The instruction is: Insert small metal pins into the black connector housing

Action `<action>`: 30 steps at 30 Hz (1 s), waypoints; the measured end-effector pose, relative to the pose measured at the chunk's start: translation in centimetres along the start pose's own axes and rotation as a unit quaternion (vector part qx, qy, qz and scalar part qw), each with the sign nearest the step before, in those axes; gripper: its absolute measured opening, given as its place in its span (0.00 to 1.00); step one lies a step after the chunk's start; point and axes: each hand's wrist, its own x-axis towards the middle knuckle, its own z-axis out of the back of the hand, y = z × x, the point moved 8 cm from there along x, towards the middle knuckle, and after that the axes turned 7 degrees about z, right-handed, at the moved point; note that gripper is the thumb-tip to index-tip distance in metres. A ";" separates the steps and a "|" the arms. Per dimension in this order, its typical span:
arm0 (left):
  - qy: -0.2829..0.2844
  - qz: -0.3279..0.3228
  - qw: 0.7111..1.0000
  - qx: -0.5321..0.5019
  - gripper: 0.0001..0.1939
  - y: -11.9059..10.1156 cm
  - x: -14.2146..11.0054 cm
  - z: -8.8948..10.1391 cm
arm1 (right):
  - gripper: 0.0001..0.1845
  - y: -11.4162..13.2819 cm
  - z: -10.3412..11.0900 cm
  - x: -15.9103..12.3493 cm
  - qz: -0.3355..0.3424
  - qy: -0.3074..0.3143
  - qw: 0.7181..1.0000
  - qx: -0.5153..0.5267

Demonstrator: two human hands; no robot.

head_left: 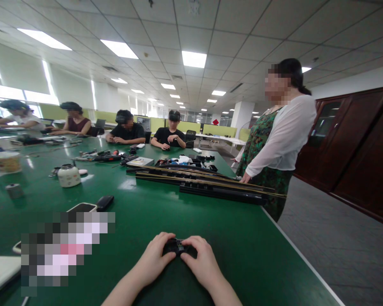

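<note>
A small black plastic part [178,247] with some detail in its middle lies between my two hands, low over the green table near its front. My left hand [156,255] grips its left end, thumb in front and fingers behind. The right hand [200,258] closes on the other end in the same way. Both thumbs point toward the middle of the part. My fingers cover much of its ends, and its exact kind is too small to make out.
Long black strips with thin yellow rods [207,180] lie across the green table [140,221] ahead. A white jar [69,175], a metal cylinder [14,191] and a dark wallet-like object [105,203] are at left. A person [277,136] stands at right; several others sit beyond.
</note>
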 end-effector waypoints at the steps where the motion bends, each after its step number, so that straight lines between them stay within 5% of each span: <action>1: 0.002 0.001 1.000 0.004 0.19 -0.1 0.0 0.0 | 0.12 0.0 0.0 0.0 -0.002 -0.001 1.000 -0.002; 12: 0.008 0.000 1.000 0.028 0.19 -0.4 -0.3 0.0 | 0.10 0.3 0.3 -0.1 0.022 -0.034 0.999 0.010; 30: 0.014 0.016 0.999 0.024 0.19 -0.8 -0.4 0.2 | 0.15 -1.3 2.5 -0.3 0.004 -0.174 0.984 0.043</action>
